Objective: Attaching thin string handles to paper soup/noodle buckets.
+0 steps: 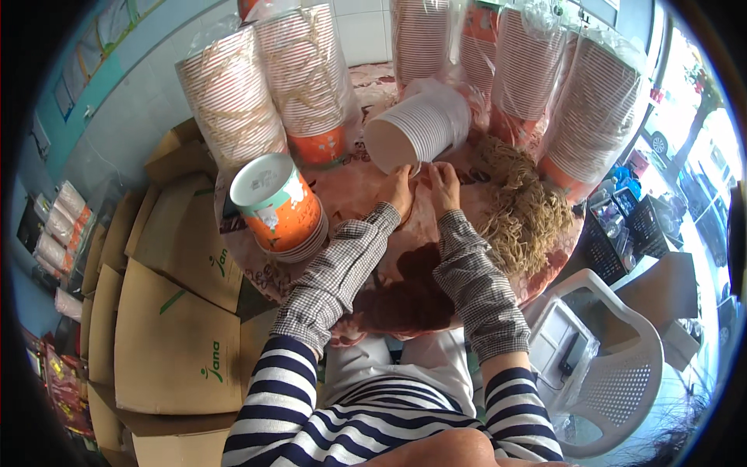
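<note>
A stack of white paper buckets [416, 128], partly in a clear plastic bag, lies on its side on the round table, its open mouth toward my left. Just in front of it, my left hand [398, 191] is closed, fingertips pinched near the lower rim. Close beside it, my right hand [445, 187] is also closed in a pinch. Whatever the fingertips hold is too small to make out. To my right lies a heap of tan strands [525, 214]. Several nested orange buckets [284, 210] stand upside down to my left.
Tall bagged bucket stacks [233, 97] line the far left of the table, with more bagged stacks [595, 105] at the far right. Cardboard boxes [175, 342] crowd the left side. A white plastic chair [622, 373] and black crates [607, 237] stand to the right.
</note>
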### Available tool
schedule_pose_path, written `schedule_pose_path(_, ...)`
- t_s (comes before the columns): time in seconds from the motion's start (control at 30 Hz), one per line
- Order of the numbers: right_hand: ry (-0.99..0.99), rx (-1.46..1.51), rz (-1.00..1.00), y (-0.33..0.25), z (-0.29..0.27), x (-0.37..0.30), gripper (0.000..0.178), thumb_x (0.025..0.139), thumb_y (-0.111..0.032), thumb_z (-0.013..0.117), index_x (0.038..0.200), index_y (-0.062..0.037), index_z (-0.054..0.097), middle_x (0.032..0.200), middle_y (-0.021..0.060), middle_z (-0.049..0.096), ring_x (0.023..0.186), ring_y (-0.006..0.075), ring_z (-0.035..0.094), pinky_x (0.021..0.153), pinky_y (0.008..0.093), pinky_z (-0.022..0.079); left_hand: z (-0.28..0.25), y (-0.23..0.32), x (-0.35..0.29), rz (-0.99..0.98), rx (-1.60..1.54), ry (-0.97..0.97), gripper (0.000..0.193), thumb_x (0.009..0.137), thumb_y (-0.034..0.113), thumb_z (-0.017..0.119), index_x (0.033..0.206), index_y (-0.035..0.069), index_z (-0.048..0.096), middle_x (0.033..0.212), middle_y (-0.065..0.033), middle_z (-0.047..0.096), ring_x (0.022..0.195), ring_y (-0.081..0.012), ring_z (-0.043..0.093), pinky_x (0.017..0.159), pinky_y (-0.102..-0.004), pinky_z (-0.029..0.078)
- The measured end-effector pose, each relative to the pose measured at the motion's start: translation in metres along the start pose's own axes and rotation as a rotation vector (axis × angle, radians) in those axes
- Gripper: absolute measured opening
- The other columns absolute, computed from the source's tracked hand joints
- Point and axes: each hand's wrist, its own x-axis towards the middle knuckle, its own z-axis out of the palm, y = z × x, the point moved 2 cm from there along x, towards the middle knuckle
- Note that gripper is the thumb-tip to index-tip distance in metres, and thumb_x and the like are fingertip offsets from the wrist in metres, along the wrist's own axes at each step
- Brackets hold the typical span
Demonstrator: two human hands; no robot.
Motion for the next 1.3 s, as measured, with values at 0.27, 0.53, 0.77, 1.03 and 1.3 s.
schedule_pose_path(0.27,-0.070,-0.122,0.118,0.019,0.005,-0.004,0.015,0.100,-0.012,0.049,0.103,0.0011,0.053,0.101,0.0090,0.063,0.094,0.0159,0.062,0.086,0.0276,0.050,0.014,-0.022,0.020,-0.123,0.386,-0.204,0.022,0.091,0.011,0.042,0.105,0.001,0.056,0.105,-0.0207,0.061,0.096,-0.0367,0.061,0.081,-0.0436,0.052)
schedule_pose_path(0.53,0.032,-0.261,0.036,-0.003,0.008,-0.015,0.019,0.096,-0.018,0.054,0.101,0.0007,0.054,0.093,0.0160,0.067,0.087,0.0244,0.068,0.075,0.0334,0.052,0.040,-0.058,0.027,0.049,0.374,-0.214,0.021,0.089,0.012,0.045,0.100,0.001,0.059,0.100,-0.0205,0.064,0.085,-0.0356,0.065,0.070,-0.0432,0.054)
schedule_pose_path(0.77,-0.094,-0.065,0.061,-0.002,0.037,-0.016,0.017,0.099,-0.014,0.050,0.104,0.0015,0.052,0.097,0.0111,0.064,0.091,0.0165,0.063,0.080,0.0285,0.051,0.034,-0.116,0.028,-0.436,-0.456,-0.143,0.029,0.093,0.020,0.041,0.093,0.000,0.062,0.091,-0.0189,0.067,0.082,-0.0343,0.065,0.073,-0.0422,0.053)
schedule_pose_path(1.03,-0.048,-0.360,-0.040,-0.022,0.025,-0.028,0.017,0.099,-0.017,0.048,0.107,-0.0019,0.050,0.099,0.0162,0.064,0.091,0.0239,0.063,0.078,0.0341,0.049,-0.015,-0.005,0.006,-0.075,0.280,-0.183,0.018,0.087,0.010,0.048,0.088,0.000,0.063,0.088,-0.0204,0.066,0.082,-0.0365,0.064,0.072,-0.0477,0.051)
schedule_pose_path(1.3,0.065,-0.354,-0.199,-0.018,0.016,-0.022,0.016,0.097,-0.015,0.055,0.103,0.0000,0.054,0.090,0.0083,0.062,0.087,0.0156,0.058,0.078,0.0282,0.047,-0.093,0.021,-0.089,0.023,0.306,-0.159,0.010,0.078,0.009,0.061,0.081,0.000,0.058,0.089,-0.0152,0.062,0.079,-0.0359,0.062,0.068,-0.0450,0.051)
